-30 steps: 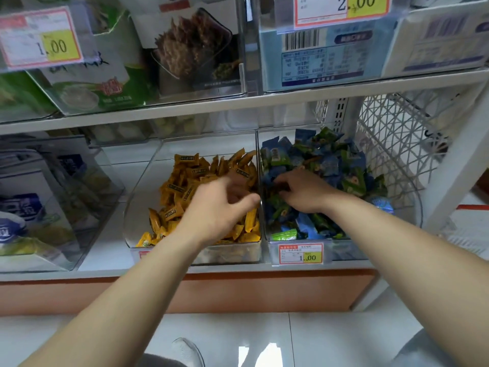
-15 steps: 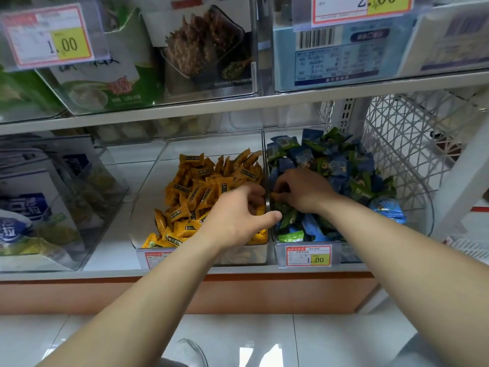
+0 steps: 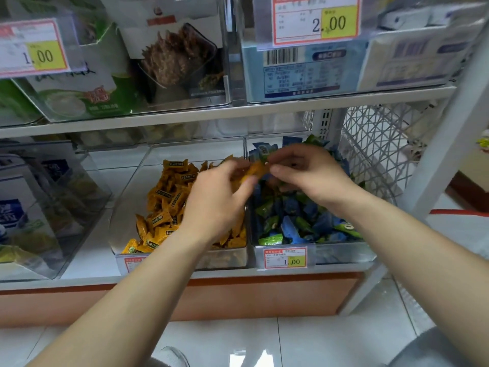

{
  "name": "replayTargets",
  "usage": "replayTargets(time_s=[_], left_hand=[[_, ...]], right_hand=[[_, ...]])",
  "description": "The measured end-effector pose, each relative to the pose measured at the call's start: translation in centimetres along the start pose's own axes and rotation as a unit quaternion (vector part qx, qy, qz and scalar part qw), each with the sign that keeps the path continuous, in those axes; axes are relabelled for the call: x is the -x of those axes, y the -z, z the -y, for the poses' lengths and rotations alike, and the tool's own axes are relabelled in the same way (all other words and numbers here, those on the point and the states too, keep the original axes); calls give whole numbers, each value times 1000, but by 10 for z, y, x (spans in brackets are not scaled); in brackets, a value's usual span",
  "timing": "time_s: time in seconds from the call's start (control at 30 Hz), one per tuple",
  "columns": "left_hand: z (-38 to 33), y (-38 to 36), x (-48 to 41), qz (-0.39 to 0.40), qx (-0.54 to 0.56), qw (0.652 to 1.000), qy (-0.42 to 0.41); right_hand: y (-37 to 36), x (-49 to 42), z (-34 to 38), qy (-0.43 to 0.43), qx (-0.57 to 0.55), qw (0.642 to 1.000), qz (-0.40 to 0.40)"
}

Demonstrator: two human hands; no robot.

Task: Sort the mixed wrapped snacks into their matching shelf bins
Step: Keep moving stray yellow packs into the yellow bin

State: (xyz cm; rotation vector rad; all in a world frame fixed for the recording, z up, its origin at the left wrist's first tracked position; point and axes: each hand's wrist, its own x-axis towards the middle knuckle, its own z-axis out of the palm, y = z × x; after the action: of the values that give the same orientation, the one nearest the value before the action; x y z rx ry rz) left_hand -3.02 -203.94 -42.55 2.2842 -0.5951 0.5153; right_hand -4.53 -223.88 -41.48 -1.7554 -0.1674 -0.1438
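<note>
Two clear bins stand side by side on the lower shelf. The left bin (image 3: 124, 197) holds a heap of yellow wrapped snacks (image 3: 164, 205). The right bin (image 3: 341, 252) holds blue and green wrapped snacks (image 3: 296, 221). Both hands are raised over the divide between the bins. A yellow wrapped snack (image 3: 255, 169) hangs between them, blurred. My right hand (image 3: 309, 173) pinches its right end and my left hand (image 3: 219, 200) touches its left end with curled fingers.
A white wire basket (image 3: 370, 154) stands right of the bins, beside a slanted white shelf post (image 3: 447, 144). Above, the upper shelf (image 3: 238, 112) carries boxed goods and price tags. A clear bin with cartons (image 3: 39, 207) is at the left.
Both hands have lifted out of the bins and met above the divide. My right hand came up from the blue and green pile with a yellow snack, and my left hand rose to it.
</note>
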Motion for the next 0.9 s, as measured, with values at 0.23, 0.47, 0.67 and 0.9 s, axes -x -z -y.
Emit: replayTargets(time_s=[0.23,0.47,0.67,0.9], left_hand=[[33,29,1,118,-206,962,137],[-28,-9,-7,103,-96,990,-3],[-49,-96,-44,222,-30,951,213],[-13,-149,-39,81,-2,947,310]], right_hand=[[70,12,-25,47,420,896,-136],[82,21,-37,-27,507,852,-125],[79,23,-38,-4,501,858,-111],[74,15,-44,80,431,896,-65]])
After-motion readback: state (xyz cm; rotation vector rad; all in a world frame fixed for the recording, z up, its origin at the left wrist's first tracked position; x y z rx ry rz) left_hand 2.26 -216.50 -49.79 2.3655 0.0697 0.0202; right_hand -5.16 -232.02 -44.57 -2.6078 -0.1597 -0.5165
